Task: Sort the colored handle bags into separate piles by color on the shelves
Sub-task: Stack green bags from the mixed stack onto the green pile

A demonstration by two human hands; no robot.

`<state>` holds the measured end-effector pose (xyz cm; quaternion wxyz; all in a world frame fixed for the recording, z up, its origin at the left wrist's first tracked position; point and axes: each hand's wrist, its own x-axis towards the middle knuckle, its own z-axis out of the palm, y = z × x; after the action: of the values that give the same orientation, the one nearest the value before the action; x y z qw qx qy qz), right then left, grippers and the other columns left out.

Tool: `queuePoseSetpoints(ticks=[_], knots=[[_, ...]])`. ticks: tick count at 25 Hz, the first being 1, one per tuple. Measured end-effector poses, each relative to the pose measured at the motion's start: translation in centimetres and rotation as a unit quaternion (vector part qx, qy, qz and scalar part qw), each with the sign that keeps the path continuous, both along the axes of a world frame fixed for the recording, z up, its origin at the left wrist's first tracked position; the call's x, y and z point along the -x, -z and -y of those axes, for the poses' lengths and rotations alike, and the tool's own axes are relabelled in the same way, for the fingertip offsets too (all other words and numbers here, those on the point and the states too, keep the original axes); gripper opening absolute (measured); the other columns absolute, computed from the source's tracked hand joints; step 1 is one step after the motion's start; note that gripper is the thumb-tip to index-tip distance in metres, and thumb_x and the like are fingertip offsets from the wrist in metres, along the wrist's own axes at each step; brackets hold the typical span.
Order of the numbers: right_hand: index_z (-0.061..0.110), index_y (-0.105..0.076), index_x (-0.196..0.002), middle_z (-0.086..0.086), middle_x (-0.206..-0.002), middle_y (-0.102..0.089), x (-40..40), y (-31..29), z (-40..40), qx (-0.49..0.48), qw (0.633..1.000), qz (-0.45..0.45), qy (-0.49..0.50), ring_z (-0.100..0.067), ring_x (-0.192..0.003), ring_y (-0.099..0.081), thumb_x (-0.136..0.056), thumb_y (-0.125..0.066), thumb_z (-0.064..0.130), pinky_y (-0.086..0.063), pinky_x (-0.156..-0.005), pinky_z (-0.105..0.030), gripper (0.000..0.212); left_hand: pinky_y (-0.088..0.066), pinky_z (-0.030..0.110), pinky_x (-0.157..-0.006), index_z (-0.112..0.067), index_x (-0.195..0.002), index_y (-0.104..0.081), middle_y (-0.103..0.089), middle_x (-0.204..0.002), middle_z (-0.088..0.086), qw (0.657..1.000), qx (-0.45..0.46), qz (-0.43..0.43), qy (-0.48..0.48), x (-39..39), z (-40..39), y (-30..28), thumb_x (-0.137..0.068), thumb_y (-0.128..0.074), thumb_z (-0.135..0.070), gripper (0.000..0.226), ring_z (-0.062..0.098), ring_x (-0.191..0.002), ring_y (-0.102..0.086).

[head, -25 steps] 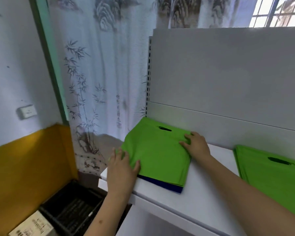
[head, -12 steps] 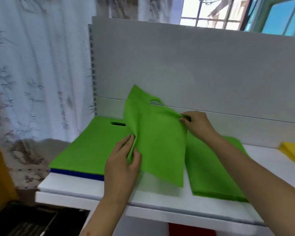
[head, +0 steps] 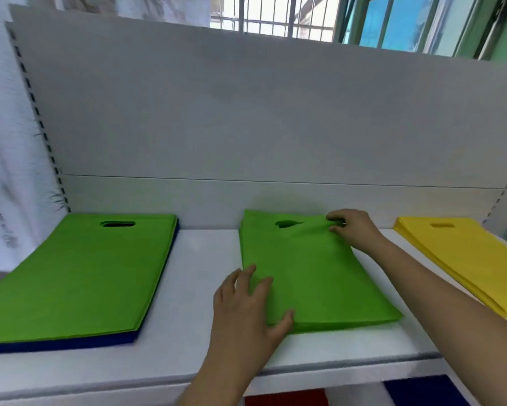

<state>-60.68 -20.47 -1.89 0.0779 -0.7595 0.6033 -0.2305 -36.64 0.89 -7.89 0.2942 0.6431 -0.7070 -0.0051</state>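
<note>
A green pile of handle bags lies flat in the middle of the white shelf. My left hand holds its near left corner, thumb on top of the top bag. My right hand pinches the top bag's far right corner, just right of the handle hole. To the left sits a mixed pile: green bags on top, dark blue bags showing beneath at the front edge. A yellow pile lies at the right end.
A grey back panel rises behind the shelf, with a barred window above it. Red and dark blue items show on a lower level under the shelf's front edge. A patterned curtain hangs at the left.
The green bag lifted from the left pile has been carried right and laid flat on the middle green pile. Both hands moved with it, and my view swung right.
</note>
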Motion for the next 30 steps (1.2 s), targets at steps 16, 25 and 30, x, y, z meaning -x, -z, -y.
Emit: queuePoseSetpoints(ticks=[16,25,30], knots=[[0.011,-0.040,-0.143,-0.015,-0.151,-0.034,-0.7,2.5,2.7,-0.109,0.991,-0.070,0.032,-0.031,-0.135,-0.035,-0.095,-0.053,0.036,-0.031,-0.108,-0.034,0.056,-0.024,0.032,-0.117,-0.042,-0.151,-0.011,-0.008,-0.160,-0.006,0.986,-0.147,0.044,0.059,0.0,0.1,-0.4,-0.072,-0.054,-0.076,0.097,0.015,-0.144,-0.018],[0.007,-0.039,-0.143,-0.013,-0.146,-0.042,-21.3,0.3,-1.7,0.026,0.988,0.015,-0.151,-0.027,-0.134,-0.040,-0.095,-0.053,0.039,-0.028,-0.110,-0.030,0.059,-0.040,0.031,-0.099,-0.012,-0.124,-0.062,-0.061,-0.121,0.006,0.934,0.154,-0.161,-0.278,-19.4,-5.7,-1.5,-0.087,-0.069,-0.031,0.042,0.024,-0.114,-0.055],[0.007,-0.033,-0.147,-0.014,-0.151,-0.035,-34.0,1.6,-3.8,0.044,0.966,-0.027,-0.252,-0.028,-0.138,-0.033,-0.094,-0.052,0.046,-0.024,-0.113,-0.032,0.068,-0.040,0.048,-0.106,-0.002,-0.131,-0.054,-0.053,-0.133,0.020,0.882,0.060,-0.075,-0.461,-27.7,-10.5,1.4,-0.083,-0.060,-0.055,0.072,0.035,-0.127,-0.045]])
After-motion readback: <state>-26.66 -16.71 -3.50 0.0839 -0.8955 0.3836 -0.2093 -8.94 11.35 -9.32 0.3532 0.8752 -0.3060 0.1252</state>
